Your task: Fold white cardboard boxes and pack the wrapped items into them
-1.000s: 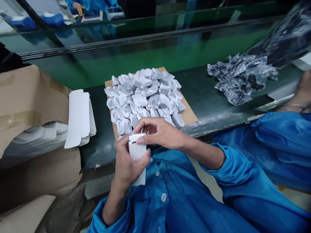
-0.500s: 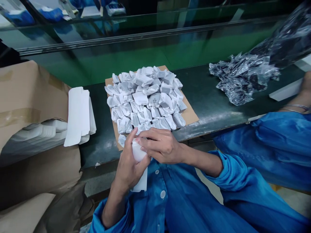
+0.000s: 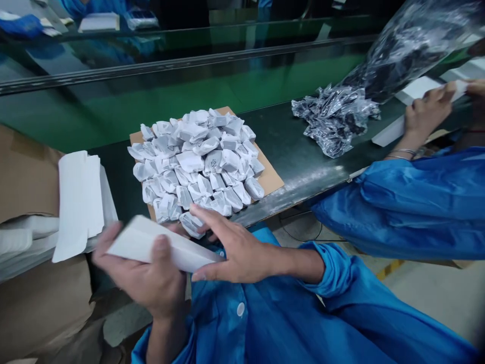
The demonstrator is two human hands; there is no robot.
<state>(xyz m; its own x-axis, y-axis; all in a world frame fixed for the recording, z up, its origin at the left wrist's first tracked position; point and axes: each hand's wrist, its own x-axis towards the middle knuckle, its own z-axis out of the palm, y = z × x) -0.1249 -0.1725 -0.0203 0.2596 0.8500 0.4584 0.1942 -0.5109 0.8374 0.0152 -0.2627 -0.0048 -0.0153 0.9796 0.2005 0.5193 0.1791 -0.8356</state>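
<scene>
A white carton box (image 3: 142, 235), long and narrow, lies tilted across my two hands in front of my body. My left hand (image 3: 146, 280) is wrapped round its left part, the thumb across the face, and is smeared by motion. At the right end, my right hand (image 3: 242, 253) holds the box between the thumb below and the fingers above. Just beyond those fingertips are white-wrapped small pieces (image 3: 191, 225), the nearest of many piled on a flat cardboard sheet (image 3: 271, 174).
Flat white cartons (image 3: 78, 202) lean out of a brown cardboard box (image 3: 28, 177) at left. Crumpled clear plastic bags (image 3: 333, 119) with dark contents lie on the dark green bench (image 3: 291, 141). At right, a co-worker's hand (image 3: 428, 114) holds a white carton.
The white carton has turned from end-on to lying lengthwise across both hands. My left hand has moved left, and the view has shifted right, bringing more of the co-worker into sight.
</scene>
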